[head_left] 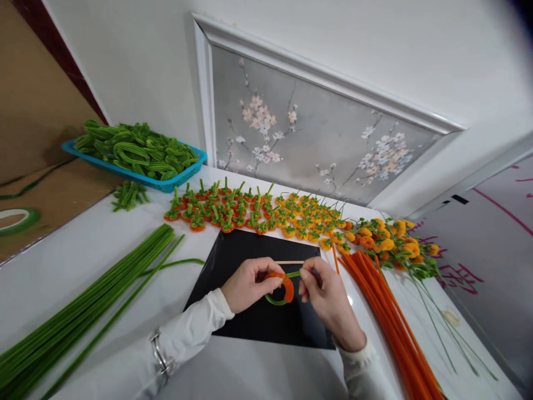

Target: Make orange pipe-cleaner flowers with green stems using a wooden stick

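Over a black mat (250,250), my left hand (250,284) is closed and pinches an orange pipe cleaner (287,286) that curls down in an arc. Joined to it is a green pipe cleaner (277,301), which loops below. My right hand (327,294) is closed too and pinches the green end at the top of the loop. A thin wooden stick (289,262) lies on the mat just beyond my fingers. Both wrists are in white sleeves.
Long green pipe cleaners (83,311) lie at the left, long orange ones (387,316) at the right. Rows of small finished orange and yellow pieces (258,214) sit behind the mat. A blue tray (137,175) holds bent green pieces. Yellow flowers on wire stems (395,239) lie far right.
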Motion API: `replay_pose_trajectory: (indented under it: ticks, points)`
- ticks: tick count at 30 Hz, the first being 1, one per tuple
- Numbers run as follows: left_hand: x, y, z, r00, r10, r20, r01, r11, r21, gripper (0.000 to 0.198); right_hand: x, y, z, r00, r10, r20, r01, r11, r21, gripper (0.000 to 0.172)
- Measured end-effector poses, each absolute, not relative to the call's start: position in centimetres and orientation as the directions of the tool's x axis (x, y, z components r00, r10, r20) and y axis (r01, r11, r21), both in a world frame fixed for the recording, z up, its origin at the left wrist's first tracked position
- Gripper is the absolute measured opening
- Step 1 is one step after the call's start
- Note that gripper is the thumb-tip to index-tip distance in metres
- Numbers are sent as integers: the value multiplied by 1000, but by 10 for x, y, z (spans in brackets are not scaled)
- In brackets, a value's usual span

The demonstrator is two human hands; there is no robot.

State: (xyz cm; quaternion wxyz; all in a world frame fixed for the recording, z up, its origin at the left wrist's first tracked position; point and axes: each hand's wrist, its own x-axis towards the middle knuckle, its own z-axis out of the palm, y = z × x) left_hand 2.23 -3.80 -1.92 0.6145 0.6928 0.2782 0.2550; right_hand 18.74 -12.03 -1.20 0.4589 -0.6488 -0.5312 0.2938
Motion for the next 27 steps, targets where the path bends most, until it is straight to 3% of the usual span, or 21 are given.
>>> replay_pose_trajectory:
  ticks: [7, 15, 22, 27]
  points:
    - [22, -33, -20, 684, 725, -80, 12, 98, 995, 24, 218, -131, -2, 395, 908, 137, 409, -40, -912, 20]
    - [22, -33, -26, 668, 721, -187, 26, 228, 973, 31, 212, -129, -8, 146, 951, 272, 724, 85, -685, 21]
    - [25, -38, -22, 729, 681, -68, 79, 14, 997, 30, 185, -121, -10, 92, 975, 203, 683, 86, -726, 16]
    - [23, -44, -14, 705, 687, 175, 146, -381, 913, 46, 178, -119, -10, 137, 955, 263, 730, 82, -678, 16]
